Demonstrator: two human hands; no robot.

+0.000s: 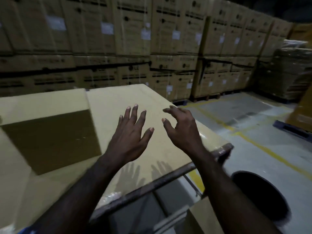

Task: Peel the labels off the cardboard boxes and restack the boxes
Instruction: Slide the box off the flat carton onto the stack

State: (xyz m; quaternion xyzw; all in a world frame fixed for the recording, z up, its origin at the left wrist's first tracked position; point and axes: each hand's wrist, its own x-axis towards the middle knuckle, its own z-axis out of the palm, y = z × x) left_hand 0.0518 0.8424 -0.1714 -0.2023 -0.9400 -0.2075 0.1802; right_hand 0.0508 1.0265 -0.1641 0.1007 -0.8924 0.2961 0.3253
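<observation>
A large flat cardboard box (108, 105) lies in front of me, its pale top facing up. A second cardboard box (43, 102) lies against it on the left, with a shaded brown side. My left hand (130, 134) hovers over the flat box with fingers spread and holds nothing. My right hand (183, 128) hovers beside it, fingers curled apart, also empty. Both cast shadows on the cardboard near its front edge. No label shows on the box tops. The frame is blurred by motion.
A metal trolley bar (168, 179) runs along the box's near edge. A dark round bin (260, 195) stands at the lower right. Walls of stacked cartons (173, 36) with white labels fill the background. Grey floor with yellow lines (253, 142) lies right, with a blue pallet (292, 128).
</observation>
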